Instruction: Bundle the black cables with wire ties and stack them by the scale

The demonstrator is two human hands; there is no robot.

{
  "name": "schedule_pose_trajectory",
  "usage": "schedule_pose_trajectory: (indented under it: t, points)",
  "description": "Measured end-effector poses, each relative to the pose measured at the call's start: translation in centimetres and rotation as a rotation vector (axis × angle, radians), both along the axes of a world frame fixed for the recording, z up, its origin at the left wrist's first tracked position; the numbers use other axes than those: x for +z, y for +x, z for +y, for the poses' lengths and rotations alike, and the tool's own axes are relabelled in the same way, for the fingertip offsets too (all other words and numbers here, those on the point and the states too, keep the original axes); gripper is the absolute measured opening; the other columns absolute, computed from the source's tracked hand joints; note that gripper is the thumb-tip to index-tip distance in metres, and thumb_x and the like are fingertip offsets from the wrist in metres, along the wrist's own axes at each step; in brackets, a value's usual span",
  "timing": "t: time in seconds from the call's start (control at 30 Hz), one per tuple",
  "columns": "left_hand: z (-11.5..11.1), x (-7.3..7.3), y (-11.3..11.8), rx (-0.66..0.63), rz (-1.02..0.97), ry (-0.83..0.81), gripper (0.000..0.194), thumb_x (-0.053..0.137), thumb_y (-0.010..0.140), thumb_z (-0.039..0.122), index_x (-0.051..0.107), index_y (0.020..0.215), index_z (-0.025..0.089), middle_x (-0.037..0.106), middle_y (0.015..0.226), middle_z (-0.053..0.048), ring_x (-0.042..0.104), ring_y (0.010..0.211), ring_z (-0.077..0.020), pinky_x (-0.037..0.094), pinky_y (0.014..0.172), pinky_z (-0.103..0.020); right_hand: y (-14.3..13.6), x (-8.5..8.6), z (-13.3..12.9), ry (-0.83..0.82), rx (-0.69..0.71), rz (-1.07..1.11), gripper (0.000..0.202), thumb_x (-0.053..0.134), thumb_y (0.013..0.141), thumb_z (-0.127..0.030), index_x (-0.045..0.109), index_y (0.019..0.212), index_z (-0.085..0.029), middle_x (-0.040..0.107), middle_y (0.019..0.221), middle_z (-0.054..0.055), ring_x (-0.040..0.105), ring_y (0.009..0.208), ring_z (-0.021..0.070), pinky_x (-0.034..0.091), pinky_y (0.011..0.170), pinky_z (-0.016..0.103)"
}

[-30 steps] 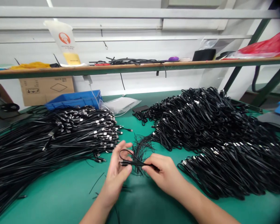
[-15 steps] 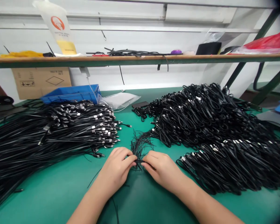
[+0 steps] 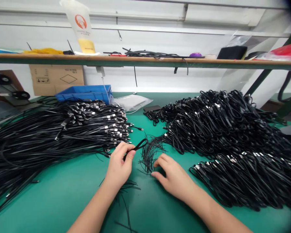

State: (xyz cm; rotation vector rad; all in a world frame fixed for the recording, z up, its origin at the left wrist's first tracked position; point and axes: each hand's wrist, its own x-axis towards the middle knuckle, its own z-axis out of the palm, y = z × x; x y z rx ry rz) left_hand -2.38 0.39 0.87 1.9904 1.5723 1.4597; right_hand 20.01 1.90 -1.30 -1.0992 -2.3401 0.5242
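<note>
Pinched in my left hand (image 3: 121,161) is a folded black cable (image 3: 142,143), its looped end sticking out to the right past my fingertips. My right hand (image 3: 167,171) has its thumb and fingers apart, at the lower right edge of a pile of thin black ties (image 3: 149,153). More thin ties (image 3: 128,184) lie on the green table beside and below my left wrist. Loose straight cables with silver connectors (image 3: 94,124) are heaped to the left. Bundled cables (image 3: 208,119) form a tall heap at the back right, with a row of bundles (image 3: 244,181) in front.
Behind the left heap stand a blue tray (image 3: 87,94) and a cardboard box (image 3: 57,79). A plastic bag (image 3: 133,102) lies at the back middle. A shelf (image 3: 160,63) crosses above the table, bearing a cup (image 3: 81,29) and cables.
My hands have moved apart. The left now holds the folded cable up and to the left, and the right has let go and opened. The camera view has shifted slightly left.
</note>
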Motion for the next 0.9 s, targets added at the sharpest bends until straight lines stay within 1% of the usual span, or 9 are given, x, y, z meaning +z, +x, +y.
schedule_pose_trajectory:
  t: [0.07,0.2,0.33,0.43,0.5,0.6,0.73,0.8,0.9]
  points:
    - [0.1,0.0,0.0,0.011,-0.084,-0.034,0.016,0.051,0.095,0.024,0.065,0.09,0.018,0.06,0.086,-0.004,0.057,0.082,-0.0184,0.044,0.075,-0.028,-0.5,-0.8,-0.2,-0.003,0.003,-0.102,0.012,0.069,0.088,-0.019,0.059,0.095,-0.02,0.061,0.1,0.006,0.059,0.093,0.0252,0.051,0.082,0.037]
    - [0.1,-0.1,0.4,-0.001,-0.215,-0.108,0.016,0.054,0.091,0.027,0.069,0.09,0.019,0.06,0.084,-0.003,0.056,0.081,-0.0184,0.044,0.074,-0.028,-1.2,-2.1,0.1,0.053,-0.029,-0.214,0.009,0.061,0.09,-0.01,0.059,0.091,-0.018,0.062,0.095,0.006,0.059,0.088,0.0242,0.049,0.078,0.035]
    - [0.0,0.0,0.9,-0.009,-0.385,-0.21,0.019,0.058,0.086,0.03,0.067,0.097,0.017,0.059,0.082,-0.003,0.054,0.075,-0.0176,0.043,0.067,-0.027,-1.6,-2.6,0.4,0.099,-0.035,-0.242,0.017,0.054,0.088,-0.003,0.056,0.082,-0.018,0.061,0.089,0.007,0.056,0.084,0.0243,0.046,0.075,0.035]
    - [-0.1,0.0,1.2,-0.033,-0.482,-0.32,0.02,0.06,0.083,0.033,0.063,0.093,0.017,0.055,0.076,-0.001,0.05,0.068,-0.016,0.04,0.062,-0.026,-1.6,-2.5,0.4,0.116,-0.038,-0.207,0.022,0.048,0.087,0.001,0.053,0.081,-0.019,0.06,0.088,0.007,0.054,0.083,0.0242,0.044,0.073,0.035]
    - [-0.3,0.0,1.4,-0.07,-0.504,-0.366,0.019,0.059,0.083,0.035,0.061,0.091,0.017,0.053,0.074,0.001,0.048,0.067,-0.0153,0.039,0.062,-0.026,-1.5,-2.2,0.4,0.09,-0.056,-0.092,0.022,0.044,0.089,0.0,0.05,0.081,-0.02,0.06,0.085,0.006,0.054,0.08,0.0222,0.042,0.07,0.033]
    - [-0.8,0.0,2.1,-0.144,-0.514,-0.389,0.019,0.059,0.085,0.036,0.059,0.09,0.018,0.051,0.076,0.001,0.047,0.069,-0.0149,0.038,0.063,-0.025,-1.2,-1.6,0.7,-0.011,-0.113,0.182,0.019,0.043,0.093,-0.009,0.047,0.081,-0.021,0.058,0.079,0.002,0.054,0.073,0.0187,0.042,0.067,0.029]
    - [-1.4,-0.5,3.6,-0.255,-0.532,-0.422,0.016,0.06,0.085,0.034,0.06,0.089,0.019,0.052,0.078,0.0,0.048,0.071,-0.0149,0.04,0.065,-0.025,-1.3,-1.1,0.6,-0.162,-0.195,0.463,0.015,0.043,0.095,-0.02,0.052,0.084,-0.021,0.057,0.069,-0.001,0.054,0.062,0.0165,0.042,0.06,0.027]
    - [-1.5,-0.9,4.3,-0.288,-0.581,-0.452,0.015,0.062,0.084,0.031,0.058,0.092,0.019,0.053,0.08,0.0,0.05,0.074,-0.0153,0.041,0.068,-0.025,-1.6,-0.9,0.3,-0.274,-0.187,0.568,0.015,0.042,0.096,-0.024,0.055,0.088,-0.02,0.058,0.067,-0.001,0.054,0.056,0.0152,0.043,0.057,0.026]
    - [-1.5,-1.5,5.1,-0.293,-0.665,-0.455,0.019,0.066,0.081,0.028,0.054,0.093,0.019,0.054,0.084,-0.001,0.054,0.079,-0.0158,0.043,0.071,-0.026,-2.0,-0.8,-0.4,-0.429,-0.162,0.705,0.014,0.047,0.095,-0.032,0.052,0.09,-0.02,0.059,0.065,-0.001,0.055,0.053,0.0145,0.045,0.054,0.026]
